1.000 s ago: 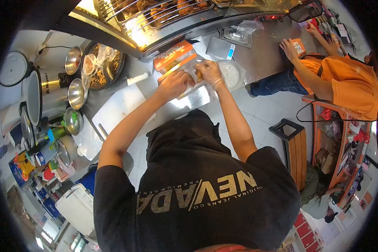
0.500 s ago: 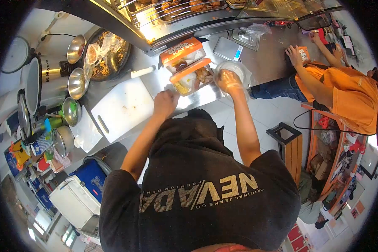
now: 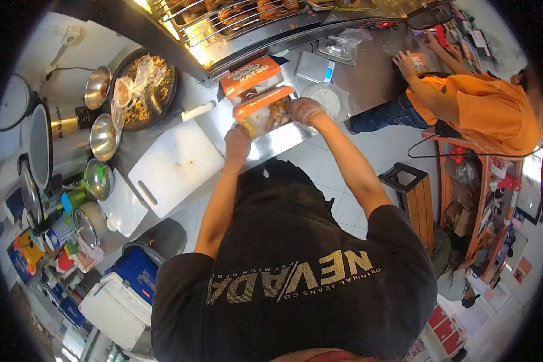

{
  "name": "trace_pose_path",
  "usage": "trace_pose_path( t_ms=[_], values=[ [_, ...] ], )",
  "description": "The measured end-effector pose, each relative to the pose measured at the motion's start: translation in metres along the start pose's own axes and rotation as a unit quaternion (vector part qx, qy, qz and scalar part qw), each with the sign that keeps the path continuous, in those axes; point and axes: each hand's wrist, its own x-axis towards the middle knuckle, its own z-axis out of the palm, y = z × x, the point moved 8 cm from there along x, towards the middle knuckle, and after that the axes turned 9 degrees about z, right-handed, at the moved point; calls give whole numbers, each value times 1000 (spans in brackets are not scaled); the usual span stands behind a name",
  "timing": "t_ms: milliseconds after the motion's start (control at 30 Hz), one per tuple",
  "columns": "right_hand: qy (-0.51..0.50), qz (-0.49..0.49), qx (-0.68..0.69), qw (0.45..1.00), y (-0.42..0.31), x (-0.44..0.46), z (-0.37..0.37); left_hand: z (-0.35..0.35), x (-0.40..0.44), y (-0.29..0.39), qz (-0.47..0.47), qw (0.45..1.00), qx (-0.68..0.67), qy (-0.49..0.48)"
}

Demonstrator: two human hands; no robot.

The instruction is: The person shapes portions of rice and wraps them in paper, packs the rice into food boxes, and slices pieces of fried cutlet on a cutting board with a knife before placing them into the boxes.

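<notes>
A nearer food box with an orange flap holds white rice and browned meat pieces. My left hand is closed at the box's front left corner, gripping its edge beside some yellow food. In a clear plastic glove, my right hand reaches over the box's right end, its fingers curled at the meat. Whatever lies under those fingertips is hidden. Just behind stands a second orange box, also open. To the right is a round white container in clear plastic.
On the left lie a white cutting board and a white-handled utensil near a large pan of food. A scale sits behind the container. A co-worker in orange handles another box at right. A heated display borders the counter.
My right hand has moved left from the round white container to the nearer box. My left hand has come up against that box's front corner. The view has shifted slightly.
</notes>
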Motion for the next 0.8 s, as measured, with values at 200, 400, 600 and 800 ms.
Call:
trace_pose_path(
  t_ms=[200, 400, 600, 800],
  values=[
    [45, 99, 96, 989, 26, -86, -67, -95, 16, 83, 1, 1000, -28, 9],
    [29, 208, 30, 977, 173, -129, -87, -68, 122, 200, 194, 977, 46, 70],
    [74, 358, 58, 929, 389, -65, -30, 22, 258, 296, 102, 991, -52, -75],
    [55, 399, 99, 910, 420, -59, -43, 150, 306, 315, 162, 951, 5, -262]
  ],
)
